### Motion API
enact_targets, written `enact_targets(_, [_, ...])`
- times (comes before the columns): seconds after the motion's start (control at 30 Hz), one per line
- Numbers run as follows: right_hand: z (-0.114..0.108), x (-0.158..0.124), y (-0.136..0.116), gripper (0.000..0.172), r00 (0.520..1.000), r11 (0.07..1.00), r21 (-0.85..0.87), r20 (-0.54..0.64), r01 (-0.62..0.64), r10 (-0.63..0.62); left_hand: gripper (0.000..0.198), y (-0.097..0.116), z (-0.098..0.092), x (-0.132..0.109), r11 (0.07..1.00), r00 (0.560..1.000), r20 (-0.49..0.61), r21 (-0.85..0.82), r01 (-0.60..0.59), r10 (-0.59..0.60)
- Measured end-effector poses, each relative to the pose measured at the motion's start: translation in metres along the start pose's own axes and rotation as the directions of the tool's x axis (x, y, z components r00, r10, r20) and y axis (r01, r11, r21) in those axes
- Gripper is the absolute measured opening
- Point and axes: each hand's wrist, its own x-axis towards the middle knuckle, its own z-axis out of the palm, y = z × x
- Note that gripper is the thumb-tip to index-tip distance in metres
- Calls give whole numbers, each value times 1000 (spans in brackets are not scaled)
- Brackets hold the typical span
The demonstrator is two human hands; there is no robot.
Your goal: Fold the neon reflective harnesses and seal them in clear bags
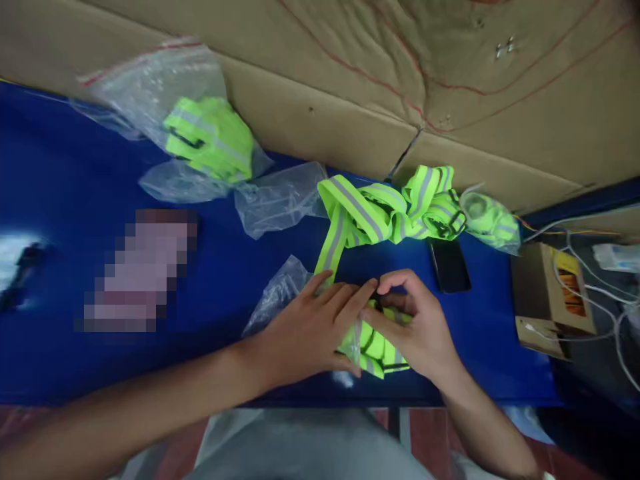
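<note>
A folded bundle of neon yellow-green reflective strap [383, 350] with black fittings lies under both my hands near the table's front edge. My left hand [320, 327] grips the bundle's left side, its fingers over the top and the thumb at the lower edge; a bit of clear plastic shows beside the thumb. Curled at the bundle's upper right, my right hand [423, 327] pinches it close to a small dark part, mostly hidden by fingers. A loose length of reflective strap [333, 243] runs from behind my left hand to a tangled heap of strap [380, 213].
Clear plastic bags [280, 200] lie on the blue tabletop [240, 267]. Another strap bundle [210, 140] rests on a bag at the back left, and a bagged roll [490, 217] sits back right. A black phone [450, 265], a cardboard box [550, 300] and cables are rightward.
</note>
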Motion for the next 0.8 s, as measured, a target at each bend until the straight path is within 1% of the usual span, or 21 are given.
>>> enact_targets(0.07, [0, 0, -2, 24, 1000, 1000, 17, -4, 13, -13, 131, 1, -4, -2, 999, 1000, 2, -44, -7, 7])
enact_targets(0.1, [-1, 0, -3, 23, 999, 999, 28, 27, 27, -27, 122, 1, -6, -3, 998, 1000, -4, -55, -14, 13])
enact_targets(0.13, [-3, 0, -4, 21, 996, 998, 41, 80, 44, -48, 111, -1, -8, -4, 998, 1000, -15, -59, -21, 21])
enact_targets(0.17, [-7, 1, -5, 18, 983, 996, 66, 173, 57, -68, 94, -3, -11, -4, 998, 999, -32, -61, -31, 29])
enact_targets(0.2, [-12, 1, -5, 17, 954, 993, 91, 282, 79, -102, 77, -7, -13, -4, 998, 998, -54, -48, -42, 40])
enact_targets(0.23, [-16, 2, -6, 19, 915, 987, 111, 375, 115, -148, 62, -11, -15, -3, 998, 996, -80, -23, -53, 51])
enact_targets(0.27, [-20, 2, -6, 23, 879, 979, 121, 433, 162, -199, 54, -16, -17, -3, 998, 993, -103, 8, -62, 62])
enact_targets(0.3, [-23, 2, -6, 30, 854, 970, 115, 459, 214, -243, 50, -22, -19, -3, 997, 990, -120, 35, -67, 71])
enact_targets(0.33, [-24, 3, -5, 40, 840, 960, 94, 466, 264, -277, 48, -27, -20, -2, 996, 989, -127, 49, -71, 77])
enact_targets(0.4, [-20, 2, -1, 70, 827, 937, 20, 465, 348, -317, 47, -35, -22, -2, 996, 987, -138, 49, -76, 83])
enact_targets(0.43, [-16, 2, 2, 80, 823, 924, -21, 462, 382, -329, 47, -38, -22, -2, 996, 986, -141, 53, -78, 85])
enact_targets(0.47, [-11, 2, 5, 82, 823, 909, -56, 450, 413, -346, 47, -39, -22, -3, 995, 985, -147, 64, -81, 89])
enact_targets(0.5, [-6, 2, 8, 75, 829, 894, -81, 419, 441, -371, 47, -39, -21, -3, 993, 984, -150, 84, -82, 94])
enact_targets(0.57, [2, 1, 14, 50, 841, 868, -107, 329, 486, -430, 49, -37, -20, -4, 988, 984, -145, 127, -83, 101])
enact_targets(0.6, [5, 1, 16, 42, 842, 860, -107, 292, 499, -452, 50, -35, -19, -4, 986, 986, -134, 142, -82, 101])
enact_targets(0.67, [9, -1, 17, 37, 844, 856, -100, 256, 508, -471, 54, -29, -19, -4, 983, 989, -106, 163, -82, 100])
enact_targets(0.7, [10, -2, 16, 35, 858, 866, -108, 236, 489, -455, 57, -26, -20, -4, 981, 991, -91, 173, -83, 99])
enact_targets(0.73, [12, -3, 14, 32, 883, 883, -124, 199, 453, -425, 59, -22, -21, -4, 979, 992, -77, 188, -83, 99])
enact_targets(0.8, [16, -4, 9, 26, 936, 925, -150, 93, 349, -338, 61, -15, -25, -3, 967, 993, -46, 238, -93, 107])
